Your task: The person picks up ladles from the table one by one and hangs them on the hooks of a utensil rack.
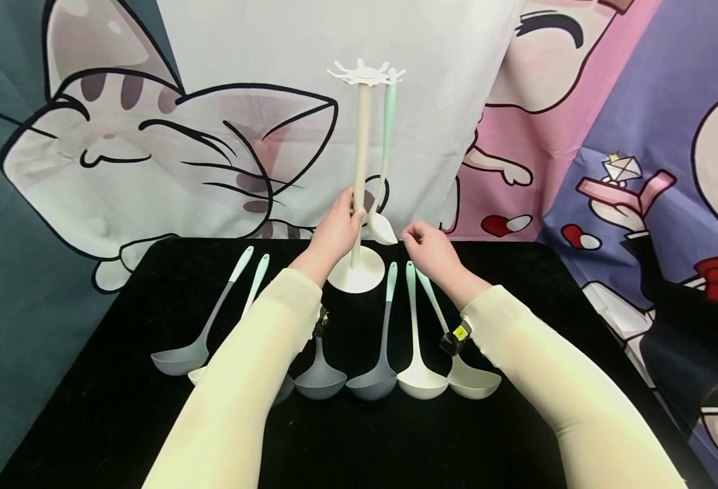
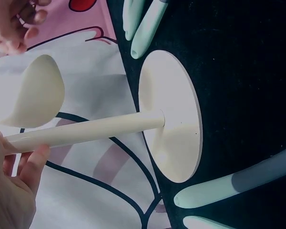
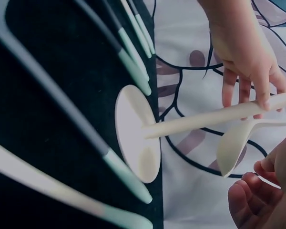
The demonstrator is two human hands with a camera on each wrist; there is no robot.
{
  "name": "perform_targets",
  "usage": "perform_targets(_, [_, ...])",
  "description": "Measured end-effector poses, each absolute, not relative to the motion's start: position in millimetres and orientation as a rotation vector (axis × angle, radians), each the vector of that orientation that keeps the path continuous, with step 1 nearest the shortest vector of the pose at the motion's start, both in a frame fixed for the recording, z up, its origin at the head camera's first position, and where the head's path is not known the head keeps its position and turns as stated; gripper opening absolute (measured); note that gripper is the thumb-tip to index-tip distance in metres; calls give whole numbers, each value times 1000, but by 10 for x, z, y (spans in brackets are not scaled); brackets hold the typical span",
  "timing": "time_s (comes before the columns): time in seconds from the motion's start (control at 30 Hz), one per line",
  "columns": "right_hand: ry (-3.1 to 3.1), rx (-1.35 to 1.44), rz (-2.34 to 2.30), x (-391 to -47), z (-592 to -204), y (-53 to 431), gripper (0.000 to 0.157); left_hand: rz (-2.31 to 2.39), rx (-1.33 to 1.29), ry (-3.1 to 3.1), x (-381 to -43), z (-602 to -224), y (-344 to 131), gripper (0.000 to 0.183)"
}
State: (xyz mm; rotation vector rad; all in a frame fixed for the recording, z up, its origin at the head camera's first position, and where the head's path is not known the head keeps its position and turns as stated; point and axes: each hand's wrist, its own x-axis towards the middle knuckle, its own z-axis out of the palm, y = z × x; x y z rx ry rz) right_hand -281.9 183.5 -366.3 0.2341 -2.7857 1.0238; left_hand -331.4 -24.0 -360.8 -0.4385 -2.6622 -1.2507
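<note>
A cream utensil stand (image 1: 363, 136) with a round base and a hooked top ring stands near the back of the black table. My left hand (image 1: 336, 232) grips its pole about midway down. A cream ladle (image 1: 383, 229) with a mint handle hangs from the ring on the right side, its bowl beside the pole. Just right of that bowl is my right hand (image 1: 431, 254), fingers loosely bent and apart from the ladle. The right wrist view shows nothing held in the right hand (image 3: 262, 191).
On the black tabletop (image 1: 395, 441) lie several ladles with mint handle ends: a grey ladle (image 1: 181, 358) at far left, another grey ladle (image 1: 373, 382) in the middle, and a cream ladle (image 1: 475, 380) at right. My left sleeve hides part of the row. A printed cloth (image 1: 242, 163) hangs behind.
</note>
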Motion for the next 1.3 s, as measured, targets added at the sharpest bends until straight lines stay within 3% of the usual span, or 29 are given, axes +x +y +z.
perform_targets(0.63, [-3064, 293, 683, -2544, -3913, 2268, 18, -1246, -444, -2659, -3328, -3643, -272, 47])
perform_targets(1.03, [-3311, 229, 758, -2294, -3992, 2453, 14, -1245, -446, -2659, -3327, -3636, -253, 45])
perform_targets(1.3, [-3420, 226, 708, -2148, -4110, 2539, 18, -1258, -447, -2659, -3346, -3655, -246, 45])
